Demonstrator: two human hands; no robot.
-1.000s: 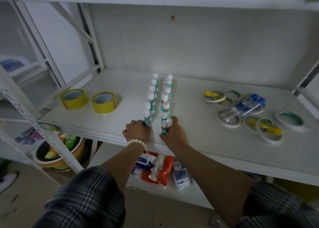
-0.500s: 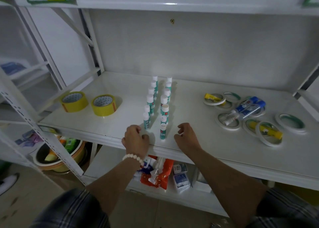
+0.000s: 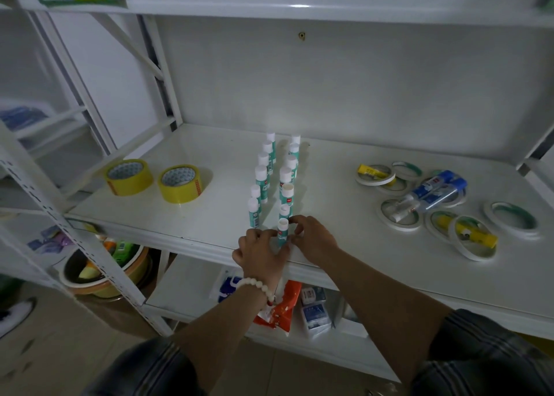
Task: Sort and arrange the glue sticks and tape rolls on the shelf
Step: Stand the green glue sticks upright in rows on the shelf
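Several teal glue sticks with white caps stand upright in two rows running from front to back on the white shelf. The front stick of the right row stands near the shelf's front edge. My left hand and my right hand close around it from both sides, fingertips touching its body. Two yellow tape rolls lie at the left. At the right lie several thin white tape rolls, with blue glue tubes and yellow glue sticks on top of them.
The shelf's white uprights stand at the left and a board runs overhead. Below, a lower shelf holds an orange packet and small boxes. A bowl of items sits at the lower left.
Both hands moved inward from either side of the rows and now pinch the front stick of the right row. The view tilted slightly downward.
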